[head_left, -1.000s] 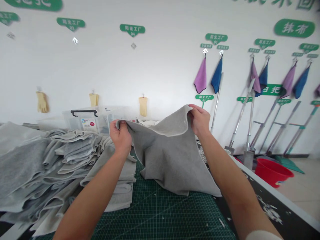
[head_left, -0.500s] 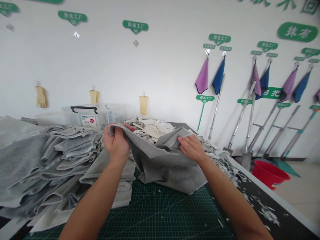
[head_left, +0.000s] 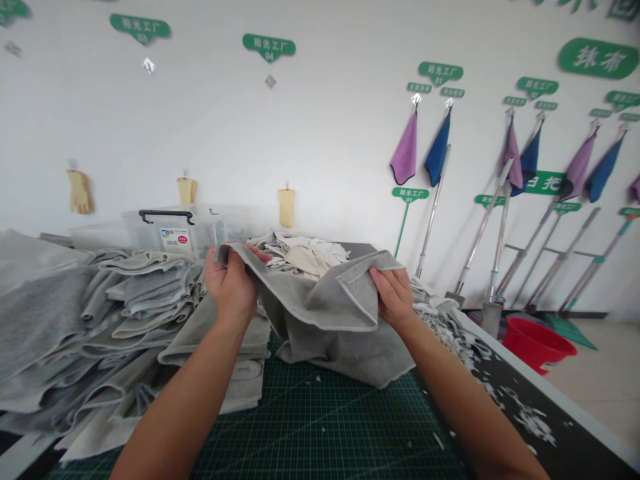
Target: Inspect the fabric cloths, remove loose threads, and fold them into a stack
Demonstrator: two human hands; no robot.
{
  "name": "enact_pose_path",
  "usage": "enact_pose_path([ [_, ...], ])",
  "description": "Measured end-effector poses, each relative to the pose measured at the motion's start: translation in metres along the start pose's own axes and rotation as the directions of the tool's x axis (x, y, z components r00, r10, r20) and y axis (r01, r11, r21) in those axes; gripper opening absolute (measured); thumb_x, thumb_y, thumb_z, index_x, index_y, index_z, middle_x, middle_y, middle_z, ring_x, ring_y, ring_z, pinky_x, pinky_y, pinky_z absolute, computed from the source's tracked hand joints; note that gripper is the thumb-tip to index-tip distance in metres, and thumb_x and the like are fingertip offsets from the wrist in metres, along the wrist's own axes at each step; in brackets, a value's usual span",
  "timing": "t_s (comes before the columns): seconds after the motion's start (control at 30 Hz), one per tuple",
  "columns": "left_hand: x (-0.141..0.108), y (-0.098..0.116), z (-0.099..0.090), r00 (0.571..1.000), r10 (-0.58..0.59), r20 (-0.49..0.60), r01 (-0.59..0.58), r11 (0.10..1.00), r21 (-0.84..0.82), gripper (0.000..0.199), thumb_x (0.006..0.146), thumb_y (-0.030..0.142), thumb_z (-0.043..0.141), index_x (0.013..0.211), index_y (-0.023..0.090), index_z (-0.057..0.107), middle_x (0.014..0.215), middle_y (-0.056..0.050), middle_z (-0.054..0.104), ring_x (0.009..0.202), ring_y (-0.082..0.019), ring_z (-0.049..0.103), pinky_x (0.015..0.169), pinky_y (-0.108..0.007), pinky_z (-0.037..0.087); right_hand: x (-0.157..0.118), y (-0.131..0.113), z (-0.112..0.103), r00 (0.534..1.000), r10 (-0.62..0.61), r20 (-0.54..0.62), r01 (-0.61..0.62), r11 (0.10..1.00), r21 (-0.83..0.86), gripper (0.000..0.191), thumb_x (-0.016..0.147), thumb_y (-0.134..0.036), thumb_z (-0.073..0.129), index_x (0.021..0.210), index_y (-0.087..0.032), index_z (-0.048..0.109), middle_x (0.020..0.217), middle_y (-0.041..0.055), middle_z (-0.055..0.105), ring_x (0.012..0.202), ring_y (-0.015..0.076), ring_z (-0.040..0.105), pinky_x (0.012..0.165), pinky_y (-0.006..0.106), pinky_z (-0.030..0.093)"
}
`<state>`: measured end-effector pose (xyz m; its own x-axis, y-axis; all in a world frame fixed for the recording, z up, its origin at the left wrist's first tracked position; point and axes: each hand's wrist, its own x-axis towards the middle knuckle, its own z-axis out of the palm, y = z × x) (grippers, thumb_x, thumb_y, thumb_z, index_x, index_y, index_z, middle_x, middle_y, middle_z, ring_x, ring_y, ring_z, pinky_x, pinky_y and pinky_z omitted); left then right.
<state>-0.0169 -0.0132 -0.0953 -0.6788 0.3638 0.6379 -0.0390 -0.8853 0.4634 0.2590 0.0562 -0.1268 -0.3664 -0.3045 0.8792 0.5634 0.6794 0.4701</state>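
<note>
Grey cloth [head_left: 317, 301] sags between left hand [head_left: 232, 285] and right hand [head_left: 396, 297], fingers pinching its edges (seemingly to spread it).

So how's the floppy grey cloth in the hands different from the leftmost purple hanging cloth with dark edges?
The grey cloth has pale edges; the purple cloth has dark ones. The left hand and right hand hold the grey cloth up, partly folded; the purple cloth hangs from a silver hook. Both are drooping fabric.

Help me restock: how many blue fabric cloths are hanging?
3: leftmost blue cloth, middle blue cloth, rightmost blue cloth, each right of a purple fabric cloth. More may be hidden off-frame.
</note>
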Motion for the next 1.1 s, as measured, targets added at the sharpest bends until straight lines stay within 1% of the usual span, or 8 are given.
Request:
enact_pose_path([
  [0.13,0.001,0.000,0.003,1.000,-0.016,0.015,0.016,1.000,0.027,0.022,0.081,0.038,0.056,0.082,0.018,0.047,0.066,0.003,0.061,0.050,-0.014,0.062,0.047,-0.024,0.049,0.010,-0.006,-0.004,0.986,0.159,-0.056,-0.155,0.985,0.075,0.038,0.081,-0.017,0.055,0.118,-0.025,0.057,0.107,0.0073,0.066,0.103,0.0234,0.059,0.085,0.040,0.049],
  [0.33,0.000,0.003,0.005,1.000,-0.021,0.020,0.021,1.000,0.002,0.021,0.081,0.036,0.056,0.083,0.017,0.048,0.067,0.002,0.061,0.050,-0.016,0.063,0.045,-0.025,0.048,0.006,-0.015,-0.014,0.962,0.269,-0.044,-0.265,0.961,0.077,0.023,0.068,-0.012,0.063,0.089,-0.022,0.064,0.094,0.0066,0.066,0.089,0.0229,0.061,0.080,0.042,0.048],
  [0.47,-0.004,0.004,0.010,0.999,-0.035,0.037,0.035,0.999,0.010,0.022,0.081,0.038,0.055,0.082,0.017,0.048,0.064,0.002,0.061,0.050,-0.015,0.063,0.047,-0.026,0.050,0.003,-0.033,-0.014,0.920,0.389,0.032,-0.388,0.901,0.197,0.009,0.066,-0.013,0.060,0.063,-0.019,0.053,0.106,0.0106,0.059,0.105,0.0278,0.055,0.089,0.047,0.044],
  [0.57,-0.006,0.004,0.014,0.998,-0.040,0.043,0.039,0.999,0.017,0.022,0.082,0.039,0.054,0.084,0.018,0.047,0.065,0.001,0.061,0.051,-0.015,0.063,0.048,-0.026,0.051,0.005,-0.046,-0.015,0.823,0.524,0.219,-0.568,0.759,0.317,0.016,0.070,-0.013,0.054,0.058,-0.019,0.046,0.110,0.0110,0.059,0.101,0.0246,0.058,0.079,0.038,0.048],
  [0.7,-0.004,0.005,0.017,0.998,-0.036,0.058,0.033,0.998,0.051,0.024,0.083,0.040,0.053,0.086,0.019,0.045,0.068,0.002,0.060,0.050,-0.014,0.062,0.046,-0.025,0.048,0.008,-0.048,-0.023,0.601,0.675,0.427,-0.799,0.528,0.289,0.014,0.075,-0.018,0.051,0.062,-0.019,0.046,0.086,0.0048,0.065,0.072,0.0162,0.060,0.062,0.028,0.045],
  [0.77,0.001,0.004,0.017,0.998,-0.016,0.061,0.010,0.996,0.083,0.023,0.083,0.040,0.052,0.089,0.019,0.044,0.069,0.003,0.059,0.049,-0.012,0.059,0.046,-0.023,0.046,0.008,-0.042,-0.027,0.528,0.691,0.495,-0.848,0.467,0.253,0.005,0.074,-0.022,0.054,0.072,-0.019,0.051,0.075,0.0012,0.062,0.064,0.0143,0.055,0.057,0.026,0.042],
  [0.97,0.027,0.004,0.010,0.952,0.289,-0.100,-0.260,0.938,0.230,0.011,0.077,0.021,0.060,0.076,0.017,0.050,0.068,0.003,0.050,0.065,-0.009,0.049,0.067,-0.024,0.042,0.004,-0.019,-0.035,0.380,0.601,0.703,-0.896,0.427,0.119,0.025,0.075,-0.034,0.057,0.096,-0.018,0.056,0.086,0.0019,0.061,0.077,0.0185,0.056,0.065,0.028,0.042],
  [1.1,0.037,0.008,0.005,0.951,0.304,-0.054,-0.277,0.918,0.283,0.009,0.076,0.020,0.063,0.077,0.018,0.054,0.066,0.003,0.048,0.064,-0.010,0.046,0.064,-0.025,0.038,0.005,-0.005,-0.043,0.332,0.514,0.791,-0.842,0.540,0.002,0.025,0.074,-0.035,0.059,0.092,-0.019,0.057,0.087,0.0024,0.060,0.079,0.0193,0.055,0.067,0.030,0.041],
])
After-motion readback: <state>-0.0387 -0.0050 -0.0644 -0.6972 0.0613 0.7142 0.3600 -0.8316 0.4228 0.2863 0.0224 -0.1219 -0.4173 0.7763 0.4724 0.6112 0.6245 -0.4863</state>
